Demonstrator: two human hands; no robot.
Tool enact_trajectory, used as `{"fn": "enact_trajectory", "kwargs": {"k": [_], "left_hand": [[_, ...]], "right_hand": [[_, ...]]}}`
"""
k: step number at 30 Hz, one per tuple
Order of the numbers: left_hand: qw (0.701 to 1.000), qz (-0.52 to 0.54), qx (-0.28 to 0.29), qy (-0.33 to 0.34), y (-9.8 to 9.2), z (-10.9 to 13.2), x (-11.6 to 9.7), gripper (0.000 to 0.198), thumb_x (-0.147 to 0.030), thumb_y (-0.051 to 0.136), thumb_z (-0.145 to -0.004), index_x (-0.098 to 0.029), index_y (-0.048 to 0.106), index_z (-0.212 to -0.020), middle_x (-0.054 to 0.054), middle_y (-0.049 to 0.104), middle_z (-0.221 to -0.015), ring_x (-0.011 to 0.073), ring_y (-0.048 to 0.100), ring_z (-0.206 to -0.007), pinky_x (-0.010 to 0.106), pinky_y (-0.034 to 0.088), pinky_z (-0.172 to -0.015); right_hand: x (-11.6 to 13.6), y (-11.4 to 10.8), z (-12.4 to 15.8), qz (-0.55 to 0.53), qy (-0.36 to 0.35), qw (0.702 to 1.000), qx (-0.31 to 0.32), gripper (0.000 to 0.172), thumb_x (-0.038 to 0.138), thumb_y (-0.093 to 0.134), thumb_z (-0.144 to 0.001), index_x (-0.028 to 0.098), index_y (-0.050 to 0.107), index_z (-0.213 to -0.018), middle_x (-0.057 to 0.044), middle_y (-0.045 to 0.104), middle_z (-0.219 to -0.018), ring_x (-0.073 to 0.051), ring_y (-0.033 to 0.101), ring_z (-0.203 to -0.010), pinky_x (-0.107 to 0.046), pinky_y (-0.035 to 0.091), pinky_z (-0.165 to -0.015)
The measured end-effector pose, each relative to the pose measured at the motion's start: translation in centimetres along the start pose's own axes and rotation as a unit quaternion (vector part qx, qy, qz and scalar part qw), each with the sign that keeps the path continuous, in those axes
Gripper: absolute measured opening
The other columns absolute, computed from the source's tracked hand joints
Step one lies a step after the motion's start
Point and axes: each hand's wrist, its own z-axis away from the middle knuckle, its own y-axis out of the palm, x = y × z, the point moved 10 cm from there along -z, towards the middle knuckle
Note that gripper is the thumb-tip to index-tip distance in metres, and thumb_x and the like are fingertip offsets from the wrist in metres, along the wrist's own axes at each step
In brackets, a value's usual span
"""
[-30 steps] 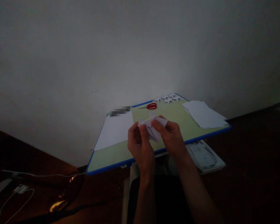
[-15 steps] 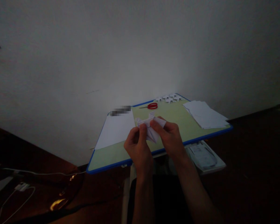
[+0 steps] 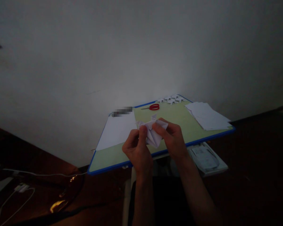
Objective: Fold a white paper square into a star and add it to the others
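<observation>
Over the last second the left hand (image 3: 138, 152) has eased outward toward nine o'clock and the folded paper's (image 3: 154, 138) lower flap has dropped toward six, so the folds seem to be opening slightly, though the dimness makes that uncertain. Thumbs uppermost, the left hand at seven o'clock and right hand (image 3: 174, 138) at four pinch the paper above the table (image 3: 174, 116), scissors (image 3: 154, 107) at its twelve.

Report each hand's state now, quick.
Left hand: closed, pinching the folded white paper with the thumb on top.
Right hand: closed, pinching the same paper's other side.
</observation>
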Motion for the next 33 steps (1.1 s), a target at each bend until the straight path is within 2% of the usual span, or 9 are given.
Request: {"fn": "enact_trajectory", "kwargs": {"k": [3, 8, 13, 17, 21, 24, 28, 33], "left_hand": [[1.0, -0.018, 0.007, 0.004, -0.1, 0.0, 0.2, 0.029, -0.037, 0.088, -0.084, -0.018, 0.073, -0.067, -0.004, 0.056, -0.063, 0.0092, 0.047, -0.061, 0.022, 0.04, -0.058], [1.0, -0.014, 0.017, -0.012, 0.2, 0.0, 0.6, 0.028, -0.038, 0.089, -0.082, -0.018, 0.075, -0.068, -0.003, 0.059, -0.065, 0.0092, 0.051, -0.062, 0.021, 0.043, -0.059], [0.999, -0.012, 0.036, -0.001, 0.5, -0.1, 0.2, 0.02, -0.034, 0.089, -0.082, -0.02, 0.079, -0.072, -0.002, 0.065, -0.067, 0.0094, 0.055, -0.064, 0.02, 0.046, -0.061], [0.995, -0.052, 0.085, 0.001, 0.7, -0.6, 0.3, 0.017, -0.035, 0.09, -0.08, -0.02, 0.083, -0.076, 0.0, 0.072, -0.07, 0.0123, 0.061, -0.066, 0.023, 0.051, -0.062], [0.991, -0.076, 0.112, 0.001, 0.4, -1.0, 0.4, 0.02, -0.036, 0.093, -0.077, -0.02, 0.083, -0.072, 0.0, 0.07, -0.067, 0.0129, 0.061, -0.064, 0.024, 0.05, -0.061], [0.989, -0.073, 0.132, -0.004, 0.5, -0.9, 0.2, 0.018, -0.034, 0.093, -0.077, -0.02, 0.083, -0.072, 0.001, 0.071, -0.068, 0.0138, 0.062, -0.066, 0.024, 0.05, -0.062], [0.987, -0.059, 0.151, -0.007, 0.8, -0.4, -0.1, 0.015, -0.031, 0.092, -0.079, -0.022, 0.083, -0.072, 0.0, 0.071, -0.068, 0.014, 0.062, -0.067, 0.024, 0.048, -0.063], [0.984, -0.045, 0.172, 0.003, 1.2, 0.0, -0.5, 0.013, -0.027, 0.088, -0.084, -0.022, 0.082, -0.073, -0.001, 0.067, -0.067, 0.0121, 0.057, -0.066, 0.023, 0.045, -0.062]], "right_hand": [[0.1, -0.1, 0.1, 0.008, -0.004, 1.0, -0.003, 0.023, 0.04, 0.083, -0.086, 0.021, 0.073, -0.081, 0.002, 0.063, -0.08, -0.016, 0.057, -0.078, -0.027, 0.047, -0.073], [0.1, -0.4, 0.1, 0.009, -0.007, 1.0, -0.029, 0.028, 0.046, 0.078, -0.09, 0.021, 0.072, -0.078, 0.002, 0.059, -0.075, -0.015, 0.054, -0.072, -0.027, 0.045, -0.067], [0.8, -0.5, 0.0, 0.014, -0.008, 1.0, -0.024, 0.024, 0.041, 0.083, -0.086, 0.021, 0.073, -0.076, 0.004, 0.061, -0.072, -0.013, 0.053, -0.069, -0.026, 0.045, -0.065], [1.6, -1.6, -0.1, 0.059, -0.005, 0.998, -0.025, 0.018, 0.039, 0.084, -0.082, 0.023, 0.078, -0.079, 0.002, 0.071, -0.076, -0.016, 0.061, -0.071, -0.027, 0.049, -0.064], [2.6, -3.0, 0.0, 0.076, -0.027, 0.996, -0.03, 0.017, 0.039, 0.087, -0.08, 0.025, 0.081, -0.086, -0.001, 0.079, -0.087, -0.019, 0.07, -0.08, -0.031, 0.057, -0.075], [2.4, -3.0, 0.2, 0.064, -0.025, 0.998, -0.008, 0.022, 0.035, 0.09, -0.077, 0.026, 0.082, -0.095, -0.001, 0.08, -0.092, -0.019, 0.072, -0.083, -0.032, 0.059, -0.077], [1.7, -2.2, 0.2, 0.049, -0.003, 0.998, 0.026, 0.022, 0.032, 0.093, -0.073, 0.024, 0.08, -0.088, 0.0, 0.079, -0.085, -0.018, 0.072, -0.079, -0.03, 0.058, -0.071], [1.5, -1.6, 0.2, 0.043, 0.012, 0.998, 0.05, 0.018, 0.032, 0.092, -0.075, 0.024, 0.077, -0.082, 0.002, 0.074, -0.074, -0.014, 0.065, -0.064, -0.025, 0.05, -0.056]]}}
